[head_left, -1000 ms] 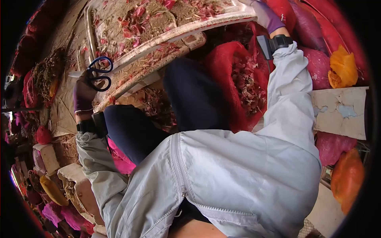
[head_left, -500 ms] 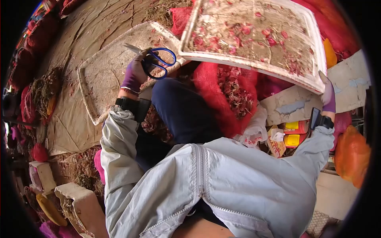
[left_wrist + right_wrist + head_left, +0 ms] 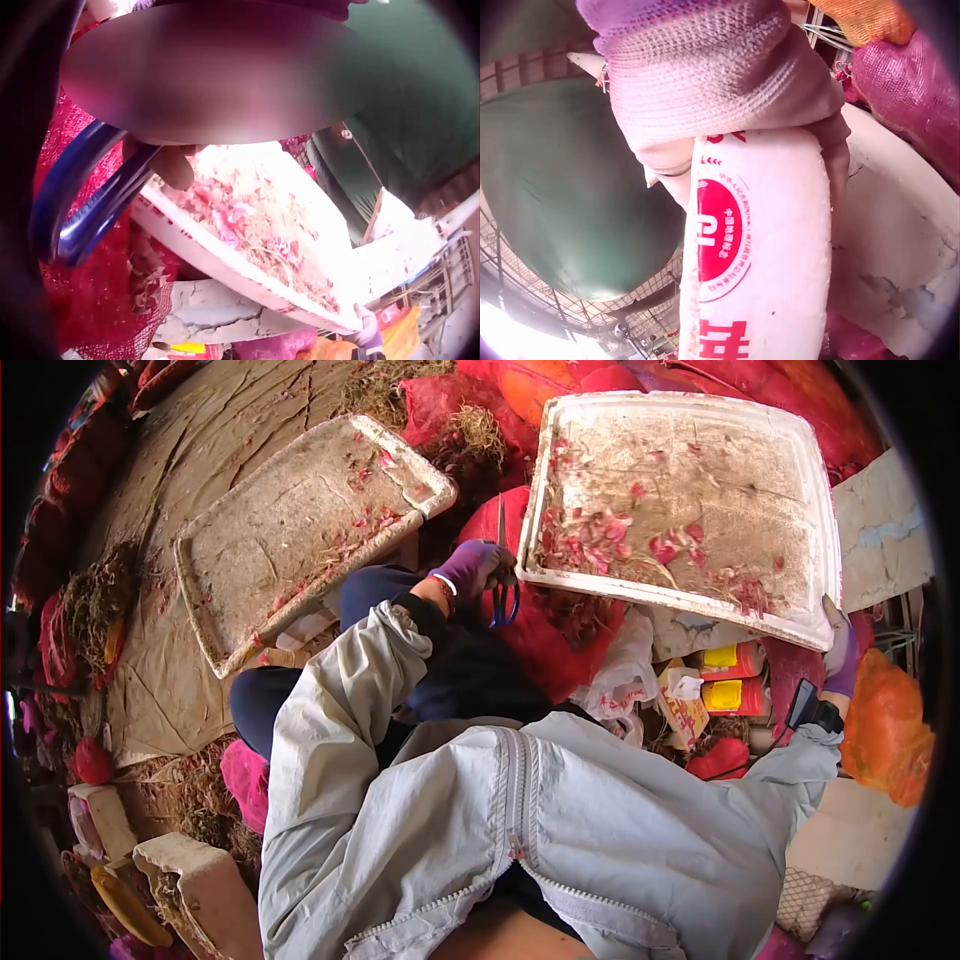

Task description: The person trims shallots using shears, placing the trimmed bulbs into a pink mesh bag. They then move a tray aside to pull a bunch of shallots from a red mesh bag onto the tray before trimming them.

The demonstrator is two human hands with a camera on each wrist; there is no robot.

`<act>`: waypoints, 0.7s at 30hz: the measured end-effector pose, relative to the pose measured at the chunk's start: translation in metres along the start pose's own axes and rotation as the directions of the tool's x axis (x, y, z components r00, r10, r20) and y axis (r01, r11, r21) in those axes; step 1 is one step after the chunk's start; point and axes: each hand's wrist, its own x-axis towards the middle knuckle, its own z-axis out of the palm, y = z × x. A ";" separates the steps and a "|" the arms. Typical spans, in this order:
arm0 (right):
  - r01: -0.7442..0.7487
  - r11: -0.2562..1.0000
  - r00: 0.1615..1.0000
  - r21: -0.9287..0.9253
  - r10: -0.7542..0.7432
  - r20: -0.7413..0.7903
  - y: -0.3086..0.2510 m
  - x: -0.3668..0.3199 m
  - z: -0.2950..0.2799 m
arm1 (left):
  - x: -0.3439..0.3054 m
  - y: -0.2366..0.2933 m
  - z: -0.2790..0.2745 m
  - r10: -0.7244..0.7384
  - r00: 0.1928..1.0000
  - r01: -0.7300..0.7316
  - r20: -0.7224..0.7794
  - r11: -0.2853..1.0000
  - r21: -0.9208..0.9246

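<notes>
My left hand (image 3: 470, 567), in a purple glove, holds scissors (image 3: 506, 603) with blue handles and the blades pointing up. In the left wrist view, the blue handle loops (image 3: 56, 225) stick out beside a fingertip. That hand is right at the left edge of a white foam lid (image 3: 740, 480), raised in front of me and strewn with red onion-like skins and dry bits. At its near right corner my gloved right hand (image 3: 842, 650) grips the rim. Printed red lettering shows on the lid's side (image 3: 787, 247), with fingers wrapped over it in the right wrist view.
A second dirty foam lid (image 3: 260, 550) lies at left on a wrinkled tarp (image 3: 160, 660). Below the raised lid stand a red mesh sack (image 3: 560, 650), a white plastic bag (image 3: 622, 670) and red-yellow packets (image 3: 735, 678). Foam boxes (image 3: 195, 890) sit at lower left.
The right hand has lifted the skin-strewn lid and swung it right, off the second lid. My left hand, still with the scissors, has moved right to the raised lid's edge.
</notes>
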 end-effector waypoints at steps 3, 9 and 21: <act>0.058 0.998 0.998 -0.040 -0.058 -0.003 0.014 0.006 -0.006 | 0.020 -0.047 -0.002 0.260 0.953 -0.295 0.155 0.912 0.285; 0.099 0.995 0.995 -0.017 -0.099 0.006 0.024 0.011 -0.008 | 0.011 -0.062 -0.014 0.337 0.939 -0.301 0.071 0.704 0.644; 0.093 0.995 0.994 0.025 -0.092 -0.056 0.002 -0.040 0.040 | 0.023 -0.035 0.047 -0.329 0.944 0.325 -0.022 0.916 0.234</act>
